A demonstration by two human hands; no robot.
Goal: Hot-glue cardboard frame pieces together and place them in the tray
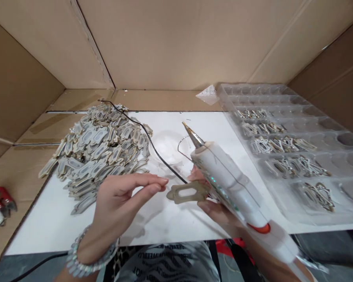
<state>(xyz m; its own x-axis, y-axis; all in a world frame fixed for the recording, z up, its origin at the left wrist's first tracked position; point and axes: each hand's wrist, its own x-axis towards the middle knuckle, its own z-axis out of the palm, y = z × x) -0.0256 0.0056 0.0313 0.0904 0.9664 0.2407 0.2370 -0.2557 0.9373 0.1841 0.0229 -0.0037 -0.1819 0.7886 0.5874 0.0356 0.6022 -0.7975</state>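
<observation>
My left hand (123, 196) is closed in a pinch, thumb against forefinger, just left of the held piece; anything between the fingertips is too small to make out. Between the thumb and fingers of my right hand (216, 211) is a flat, greyish-beige ornamental frame piece (198, 192) with a long opening in its middle. A white hot glue gun (233, 184) slants across above that hand, its metal nozzle pointing up and left. The gun hides much of the hand, so whether the fingers also grip its handle cannot be seen.
A large heap of similar frame pieces (97, 145) covers the left of the white table (32, 231). On the right stands a clear compartment tray (270, 196) with metallic frames in several cells. A black cable (155, 149) crosses the middle. Red-handled cutters (1, 199) lie far left; cardboard walls (179, 43) enclose the table.
</observation>
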